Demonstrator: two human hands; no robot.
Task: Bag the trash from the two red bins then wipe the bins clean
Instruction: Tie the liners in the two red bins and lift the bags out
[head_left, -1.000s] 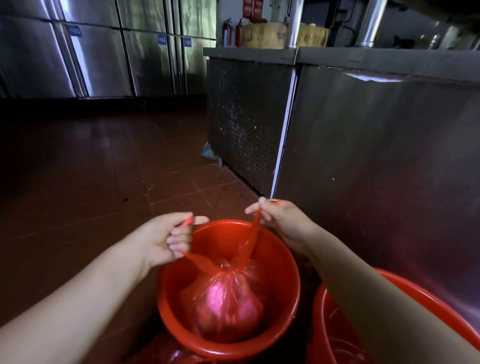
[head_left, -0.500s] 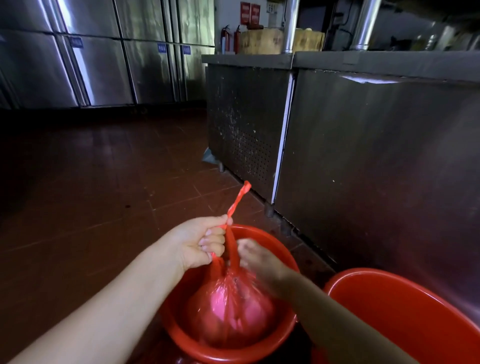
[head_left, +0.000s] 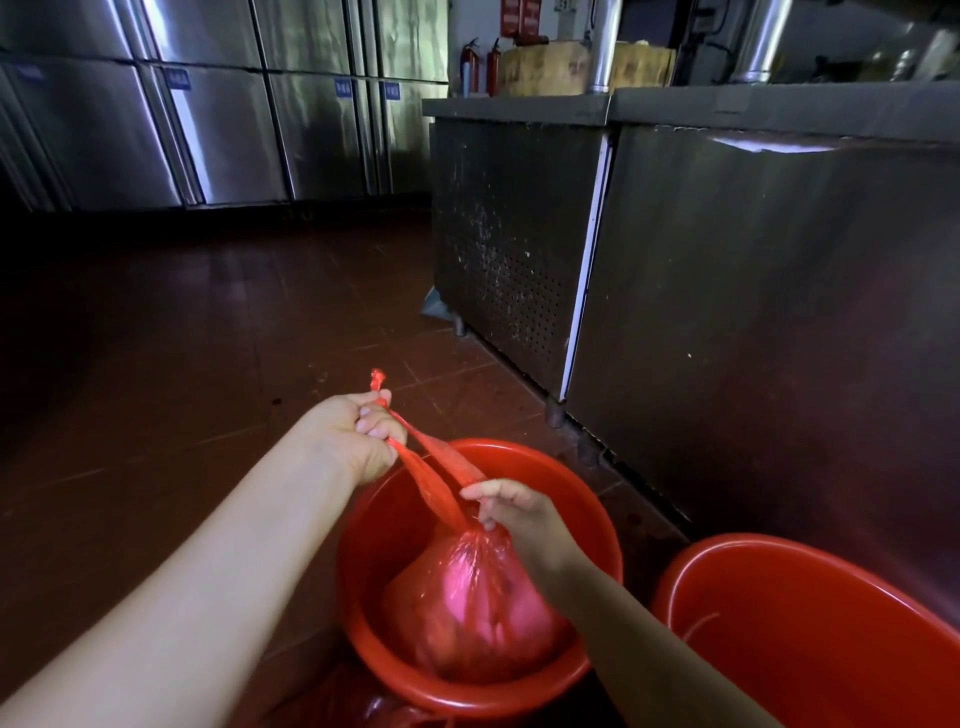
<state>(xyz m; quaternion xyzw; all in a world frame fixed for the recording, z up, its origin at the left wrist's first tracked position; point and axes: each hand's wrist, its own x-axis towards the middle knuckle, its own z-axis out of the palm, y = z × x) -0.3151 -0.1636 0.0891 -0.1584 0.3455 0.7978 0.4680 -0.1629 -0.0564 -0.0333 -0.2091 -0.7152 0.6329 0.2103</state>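
- The step in hand looks like knotting the red trash bag (head_left: 467, 613), which sits inside the near red bin (head_left: 395, 525) at lower centre of the frame.
- The left hand (head_left: 358, 436) has its grip clamped on the two twisted bag tails (head_left: 431, 467), pulling them up and to the left; one short end pokes out above the fist.
- The right hand (head_left: 514, 512) pinches the bag neck just above the bulge, its grip closed on the plastic.
- To do it well, I judge the right hand should hold the neck low and steady while the left draws the tails taut, so the knot seats tight against the load without tearing the thin film.
- The second red bin (head_left: 810, 639) stands just beside, at lower right; it holds no bag, only a pale streak on its inner wall.
- The bins stand on a dark reddish tiled floor (head_left: 182, 353).
- A steel counter cabinet (head_left: 753, 291) fills the right; steel refrigerator doors (head_left: 218, 119) line the upper left, and two fire extinguishers (head_left: 480, 67) stand at upper centre.
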